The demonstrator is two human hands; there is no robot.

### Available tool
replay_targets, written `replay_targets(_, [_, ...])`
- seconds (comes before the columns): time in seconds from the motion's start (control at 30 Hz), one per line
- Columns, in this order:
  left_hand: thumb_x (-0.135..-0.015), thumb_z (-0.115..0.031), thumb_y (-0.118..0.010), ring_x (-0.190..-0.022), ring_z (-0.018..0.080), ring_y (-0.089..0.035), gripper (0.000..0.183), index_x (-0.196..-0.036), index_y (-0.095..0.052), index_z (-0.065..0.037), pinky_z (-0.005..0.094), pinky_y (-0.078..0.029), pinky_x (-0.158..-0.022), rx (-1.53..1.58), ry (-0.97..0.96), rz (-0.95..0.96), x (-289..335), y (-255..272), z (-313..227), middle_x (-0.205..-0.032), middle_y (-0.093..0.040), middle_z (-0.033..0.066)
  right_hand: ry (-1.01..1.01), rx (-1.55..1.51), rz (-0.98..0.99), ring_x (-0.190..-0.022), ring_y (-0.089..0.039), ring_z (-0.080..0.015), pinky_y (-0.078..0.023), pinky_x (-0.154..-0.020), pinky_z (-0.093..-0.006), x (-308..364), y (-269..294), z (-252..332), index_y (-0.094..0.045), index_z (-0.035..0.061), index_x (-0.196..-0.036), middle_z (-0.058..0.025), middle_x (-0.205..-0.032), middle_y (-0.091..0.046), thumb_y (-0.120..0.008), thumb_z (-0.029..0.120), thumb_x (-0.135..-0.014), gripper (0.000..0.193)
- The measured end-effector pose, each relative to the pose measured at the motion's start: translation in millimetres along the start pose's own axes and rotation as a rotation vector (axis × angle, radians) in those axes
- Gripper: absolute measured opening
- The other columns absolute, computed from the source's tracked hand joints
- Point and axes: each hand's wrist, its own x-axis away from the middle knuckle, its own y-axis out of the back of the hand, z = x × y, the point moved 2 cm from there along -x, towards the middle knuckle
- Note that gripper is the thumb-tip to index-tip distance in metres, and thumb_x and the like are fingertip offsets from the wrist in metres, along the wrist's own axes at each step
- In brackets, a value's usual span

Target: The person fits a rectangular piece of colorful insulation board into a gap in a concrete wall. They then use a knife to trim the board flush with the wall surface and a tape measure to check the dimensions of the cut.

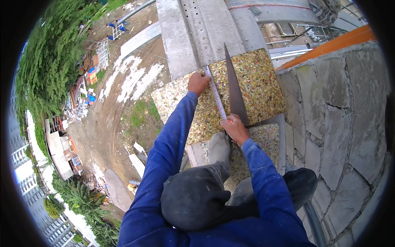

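A thick speckled foam board (259, 84), yellow and multicoloured, lies across a grey ledge in front of me. Stretched over it is the white blade of a tape measure (216, 92). My left hand (198, 83) is closed at the tape's far end, with its fingers against the strip. At the near edge of the board, my right hand (236, 129) grips the tape's other end; whatever else sits in that palm is hidden. Just right of the tape, a tapered dark saw blade (234, 84) rests on the board, its tip pointing away. Its wide end lies beside my right hand, and no handle shows.
A second speckled foam piece (263, 142) lies nearer, by my shoe (219, 148). A cracked stone-clad wall (329, 111) with an orange beam (329, 47) stands close on the right. Far below on the left is a dirt yard (111, 111) with debris and trees.
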Motion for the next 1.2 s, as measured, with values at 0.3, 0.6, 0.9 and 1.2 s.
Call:
replay_targets(0.3, [-0.082, -0.026, -0.076, -0.063, 0.0201, -0.069, 0.030, -0.085, -0.074, 0.003, 0.0357, -0.054, -0.062, -0.109, -0.017, -0.055, 22.9, 8.4, -14.7, -0.072, -0.072, 0.0120, -0.173, 0.020, 0.134, -0.108, -0.067, -0.0429, -0.051, -0.095, -0.0481, 20.2, -0.8, -12.4, -0.063, 0.0053, -0.129, -0.0235, -0.116, -0.071, -0.060, 0.045, -0.086, 0.058])
replay_targets(0.6, [-0.082, -0.033, -0.077, -0.067, 0.0224, -0.072, 0.033, -0.088, -0.078, 0.000, 0.0371, -0.055, -0.066, -0.177, 0.120, -0.034, 53.4, -8.8, -2.6, -0.073, -0.074, 0.0130, -0.223, 0.036, 0.150, -0.111, -0.065, -0.0444, -0.049, -0.097, -0.0491, 28.9, 0.7, -10.7, -0.061, 0.0045, -0.132, -0.0240, -0.120, -0.070, -0.060, 0.045, -0.086, 0.061])
replay_targets(0.9, [-0.083, -0.035, -0.076, -0.064, 0.0209, -0.072, 0.036, -0.087, -0.077, 0.001, 0.0355, -0.055, -0.065, -0.141, 0.148, -0.050, 47.7, -17.1, 6.6, -0.072, -0.074, 0.0129, -0.260, -0.016, 0.163, -0.110, -0.067, -0.0403, -0.049, -0.096, -0.0468, 36.3, -0.7, -14.2, -0.060, 0.0040, -0.132, -0.0220, -0.119, -0.070, -0.062, 0.045, -0.087, 0.060])
replay_targets(1.2, [-0.092, -0.025, -0.071, -0.065, 0.0168, -0.068, 0.025, -0.097, -0.070, 0.000, 0.0303, -0.054, -0.059, 0.277, 0.075, -0.031, 59.5, 3.9, 13.3, -0.080, -0.072, 0.0071, -0.172, 0.021, 0.160, -0.108, -0.067, -0.0408, -0.051, -0.094, -0.0471, 48.4, 4.2, 8.7, -0.062, 0.0050, -0.129, -0.0216, -0.117, -0.070, -0.063, 0.044, -0.087, 0.058])
